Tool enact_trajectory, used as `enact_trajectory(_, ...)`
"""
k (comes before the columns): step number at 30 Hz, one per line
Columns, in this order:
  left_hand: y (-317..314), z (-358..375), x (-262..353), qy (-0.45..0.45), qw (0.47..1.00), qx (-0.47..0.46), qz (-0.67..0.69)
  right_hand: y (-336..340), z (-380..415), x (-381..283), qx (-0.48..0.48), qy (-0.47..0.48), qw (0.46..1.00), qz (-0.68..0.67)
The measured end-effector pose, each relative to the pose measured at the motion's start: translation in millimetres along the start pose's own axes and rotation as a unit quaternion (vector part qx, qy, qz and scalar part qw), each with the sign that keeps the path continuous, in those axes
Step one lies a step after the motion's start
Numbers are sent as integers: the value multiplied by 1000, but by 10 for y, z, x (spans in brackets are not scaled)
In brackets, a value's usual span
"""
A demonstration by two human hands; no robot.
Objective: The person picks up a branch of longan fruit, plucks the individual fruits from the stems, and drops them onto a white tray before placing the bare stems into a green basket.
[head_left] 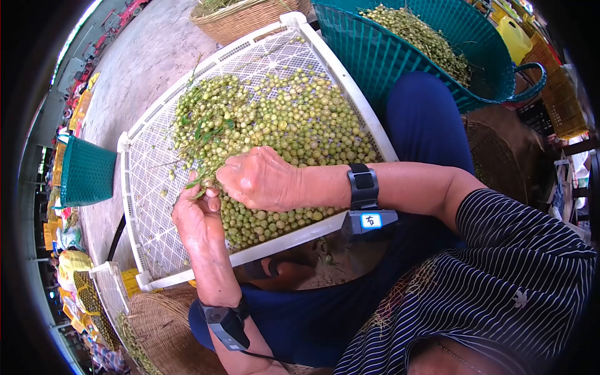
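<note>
A white mesh tray (149, 219) lies tilted in front of my knees, with a thick layer of round green berries (303, 115) over much of it. My left hand (199, 212) is at the tray's lower left, thumb and fingers pinched on a small leafy sprig (195, 184). Right beside it, my right hand (261, 178) is closed with its knuckles up, above the berries; its fingertips are hidden, so what it holds cannot be seen. Stems with green leaves (209, 131) lie among the berries just beyond both hands.
A teal basket (369, 59) at the upper right holds a heap of berry stems (419, 40). Another teal basket (89, 170) stands left of the tray. Woven baskets (250, 22) (164, 328) are at the top and lower left. My knee (428, 119) rises beside the tray.
</note>
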State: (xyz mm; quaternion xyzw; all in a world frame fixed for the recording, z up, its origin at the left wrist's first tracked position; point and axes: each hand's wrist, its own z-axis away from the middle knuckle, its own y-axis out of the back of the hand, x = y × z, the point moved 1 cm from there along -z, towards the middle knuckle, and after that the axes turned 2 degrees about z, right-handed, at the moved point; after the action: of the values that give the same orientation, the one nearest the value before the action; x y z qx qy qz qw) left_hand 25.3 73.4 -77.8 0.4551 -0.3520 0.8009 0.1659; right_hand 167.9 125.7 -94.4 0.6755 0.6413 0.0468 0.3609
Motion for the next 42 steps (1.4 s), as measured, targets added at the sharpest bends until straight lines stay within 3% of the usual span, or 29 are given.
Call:
enact_trajectory(2,69,-64,22,10,1000,-22,3,-39,-8,65,-37,-15,999,-3)
enact_trajectory(5,135,-104,62,20,999,-36,2,-55,-55,147,22,0,993,-120)
enact_trajectory(6,140,-100,78,20,999,-46,5,2,-75,166,-37,-121,942,-311)
enact_trajectory(7,142,-99,93,21,998,-57,8,77,-101,146,-94,-235,838,-484)
enact_trajectory(8,137,-109,102,20,998,-57,8,160,-128,117,-90,-310,780,-536)
enact_trajectory(11,177,-158,108,11,999,3,36,197,-152,141,-57,-331,752,-567)
enact_trajectory(13,241,-201,133,10,999,-15,48,199,-160,152,-63,-324,767,-550)
enact_trajectory(15,237,-168,147,2,999,-16,38,162,-161,159,-73,-246,854,-452)
enact_trajectory(16,229,-153,148,-5,999,-15,28,127,-144,146,-72,-246,854,-452)
enact_trajectory(17,211,-136,146,-5,999,-16,27,120,-137,77,-36,-129,948,-288)
enact_trajectory(18,189,-115,142,-5,999,-23,25,115,-118,5,1,-7,994,-109)
enact_trajectory(21,96,-29,109,-3,1000,-25,15,77,-47,-88,-62,-50,997,-14)
enact_trajectory(25,-60,116,48,-9,1000,-1,-16,34,-19,-91,16,41,999,-18)
enact_trajectory(28,-37,67,2,-10,1000,1,-24,59,-16,-106,-2,62,998,11)
enact_trajectory(31,-44,48,22,-3,1000,-2,-24,90,-26,-108,-20,0,1000,15)
enact_trajectory(35,49,-47,138,-7,1000,-21,12,126,-149,25,-44,5,999,-2)
enact_trajectory(36,85,-76,178,-16,999,-37,10,258,-254,33,-114,-67,972,-194)
enact_trajectory(37,116,-91,209,-18,999,-38,9,341,-309,65,-179,-137,899,-377)
enact_trajectory(39,109,-71,285,-23,999,-31,11,430,-341,223,-177,-176,873,-419)
enact_trajectory(41,113,-87,344,-20,999,-44,2,553,-390,389,-78,-261,735,-620)
enact_trajectory(42,131,-88,360,-18,999,-42,9,577,-400,442,-76,-260,736,-620)
